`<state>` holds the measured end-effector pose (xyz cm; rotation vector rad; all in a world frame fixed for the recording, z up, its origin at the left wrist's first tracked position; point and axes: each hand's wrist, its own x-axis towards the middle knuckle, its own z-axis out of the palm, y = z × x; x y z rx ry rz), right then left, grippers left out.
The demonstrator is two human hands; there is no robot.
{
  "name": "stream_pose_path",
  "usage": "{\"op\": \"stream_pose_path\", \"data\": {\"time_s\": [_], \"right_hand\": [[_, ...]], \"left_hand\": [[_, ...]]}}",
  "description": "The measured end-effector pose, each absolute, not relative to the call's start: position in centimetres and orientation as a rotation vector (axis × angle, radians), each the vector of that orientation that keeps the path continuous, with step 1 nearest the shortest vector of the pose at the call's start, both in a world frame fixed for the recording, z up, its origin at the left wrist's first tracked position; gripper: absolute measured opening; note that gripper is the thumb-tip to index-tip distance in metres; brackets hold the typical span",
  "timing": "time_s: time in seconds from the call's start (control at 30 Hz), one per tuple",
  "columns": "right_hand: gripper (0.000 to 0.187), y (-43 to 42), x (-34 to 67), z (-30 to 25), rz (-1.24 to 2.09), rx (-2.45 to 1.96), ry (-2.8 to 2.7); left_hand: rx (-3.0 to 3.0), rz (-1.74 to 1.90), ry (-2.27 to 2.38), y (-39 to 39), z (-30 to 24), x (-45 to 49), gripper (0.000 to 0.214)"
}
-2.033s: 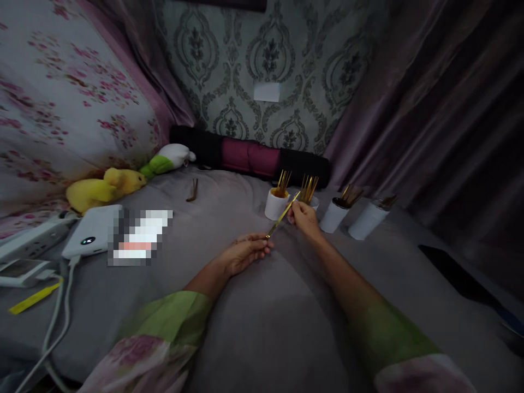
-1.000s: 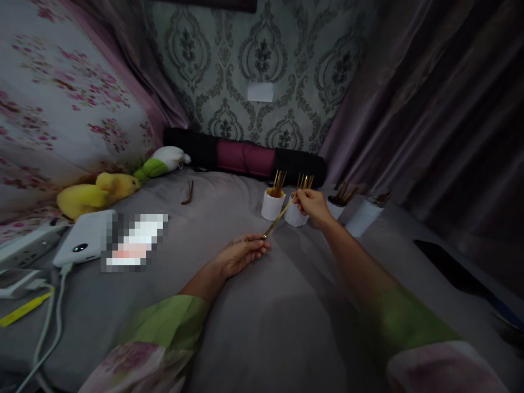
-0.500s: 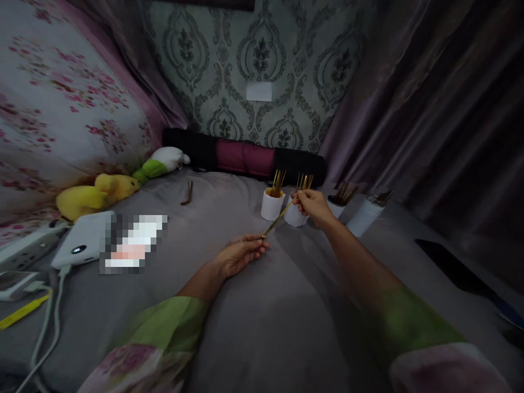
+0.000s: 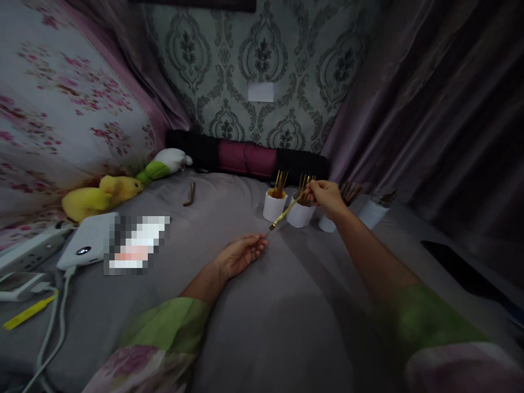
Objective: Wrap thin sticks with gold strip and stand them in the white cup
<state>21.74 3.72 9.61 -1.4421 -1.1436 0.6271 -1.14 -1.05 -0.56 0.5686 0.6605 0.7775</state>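
My right hand (image 4: 327, 197) pinches the upper end of a thin golden utensil (image 4: 286, 212) and holds it slanted above the grey bed sheet (image 4: 254, 311), right by two white cups (image 4: 300, 213) filled with golden utensils. The utensil's lower tip hangs free just past the fingertips of my left hand (image 4: 241, 255). That hand rests on the sheet with fingers loosely apart and nothing in them. Two more white cups (image 4: 370, 214) stand further right, one partly hidden behind my right hand.
A black and maroon bolster (image 4: 245, 155) lies along the patterned wall. Yellow and green soft toys (image 4: 102, 194), a white power bank (image 4: 88, 248), cables and a power strip (image 4: 24, 254) sit at the left. A dark flat object (image 4: 462, 270) lies at the right, near curtains.
My left hand has let go of the utensil's lower end and settled on the sheet. My right hand has carried the utensil up and to the right, toward the cups.
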Motion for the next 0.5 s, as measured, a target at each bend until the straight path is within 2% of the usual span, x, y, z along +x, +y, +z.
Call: {"op": "stream_pose_path", "data": {"time_s": [0.5], "right_hand": [[0.025,6.0,24.1,13.4,0.309,-1.436,-1.080]], "left_hand": [[0.482,0.791,0.621,-0.8,-0.7,-1.3,0.011]]}}
